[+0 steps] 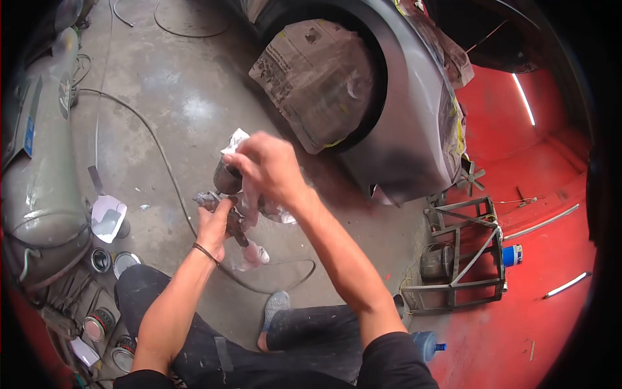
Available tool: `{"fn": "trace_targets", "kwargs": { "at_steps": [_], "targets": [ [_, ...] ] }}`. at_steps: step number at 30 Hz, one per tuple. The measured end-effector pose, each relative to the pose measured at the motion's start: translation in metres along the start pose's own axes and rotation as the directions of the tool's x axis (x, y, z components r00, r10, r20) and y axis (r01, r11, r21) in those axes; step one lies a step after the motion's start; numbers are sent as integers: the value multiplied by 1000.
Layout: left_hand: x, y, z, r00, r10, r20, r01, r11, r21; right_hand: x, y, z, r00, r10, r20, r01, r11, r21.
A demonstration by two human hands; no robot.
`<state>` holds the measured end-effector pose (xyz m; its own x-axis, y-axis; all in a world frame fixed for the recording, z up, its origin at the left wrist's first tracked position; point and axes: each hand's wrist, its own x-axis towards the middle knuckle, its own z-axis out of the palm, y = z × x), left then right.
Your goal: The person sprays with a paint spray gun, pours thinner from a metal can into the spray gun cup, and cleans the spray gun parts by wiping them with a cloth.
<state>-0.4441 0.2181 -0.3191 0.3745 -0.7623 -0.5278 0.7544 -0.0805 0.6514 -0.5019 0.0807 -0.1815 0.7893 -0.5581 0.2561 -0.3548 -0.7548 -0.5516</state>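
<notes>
My left hand is wrapped round a paint spray gun, its fingers closed on the metal body. A dark cup sits on top of the gun. Over that cup, my right hand has its fingers bent together on a crumpled white wipe, which sticks out past the fingertips at the cup's upper edge. Part of the wipe is hidden behind the fingers. Below the gun, a crumpled clear plastic piece shows close to the floor; I cannot tell whether it touches the gun.
A grey car fender stands ahead, its wheel well covered with newspaper. A hose crosses the concrete floor. At left are a compressor tank, a white scoop-shaped piece and several cans. A metal frame stands right.
</notes>
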Motion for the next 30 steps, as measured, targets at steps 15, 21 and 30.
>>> {"fn": "trace_targets", "kwargs": {
  "at_steps": [15,21,30],
  "targets": [
    [43,-48,8,996,57,-62,-46,986,158,10,7,-52,930,-52,363,202,899,-388],
    [29,-41,19,984,170,-60,-153,965,212,-56,22,-73,772,11,636,341,837,-428],
    [28,-41,40,984,167,60,-177,919,352,-48,23,-88,696,103,711,518,614,-596]
  ]
}}
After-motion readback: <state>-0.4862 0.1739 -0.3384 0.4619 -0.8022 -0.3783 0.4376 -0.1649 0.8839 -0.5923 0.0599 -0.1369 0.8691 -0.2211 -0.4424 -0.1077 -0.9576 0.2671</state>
